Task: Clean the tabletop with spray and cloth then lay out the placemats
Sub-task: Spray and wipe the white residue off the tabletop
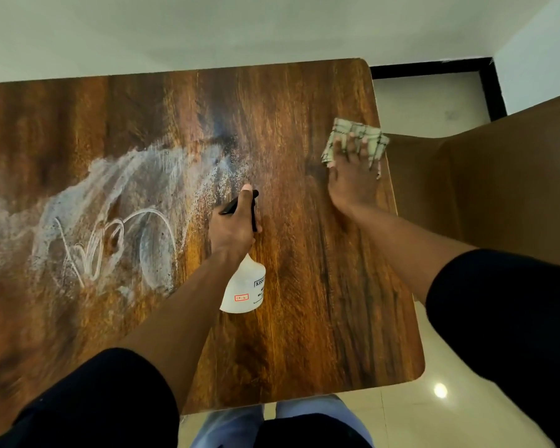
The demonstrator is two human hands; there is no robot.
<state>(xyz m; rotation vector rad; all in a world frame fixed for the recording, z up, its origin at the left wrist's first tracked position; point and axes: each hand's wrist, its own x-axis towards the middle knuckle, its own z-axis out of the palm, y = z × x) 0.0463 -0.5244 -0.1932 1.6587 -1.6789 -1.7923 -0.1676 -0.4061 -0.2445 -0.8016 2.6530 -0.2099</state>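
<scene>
From the head view, looking down over the wooden surface [304, 286], the left hand [233, 227] has its grip clenched round the neck of the white spray bottle [244, 286], forefinger laid along the black trigger head, the nozzle aimed away from the person and a little leftward. The bottle's long axis runs from the person's body toward the far edge. The white chalky smear [110, 195] lies to the left of that nozzle, spreading off toward the left edge, with fine speckles of spray just beside the fingertip. The right hand [353, 176] rests flat, fingers spread, pressing the checked cloth [356, 140] down near the far right edge, well apart from the smear. So the dirt is on the opposite side from the cloth; I'd judge the next wipe has to sweep leftward across the whole width, past the bottle hand. No placemats are anywhere to be seen yet, so laying them out looks some way off.
</scene>
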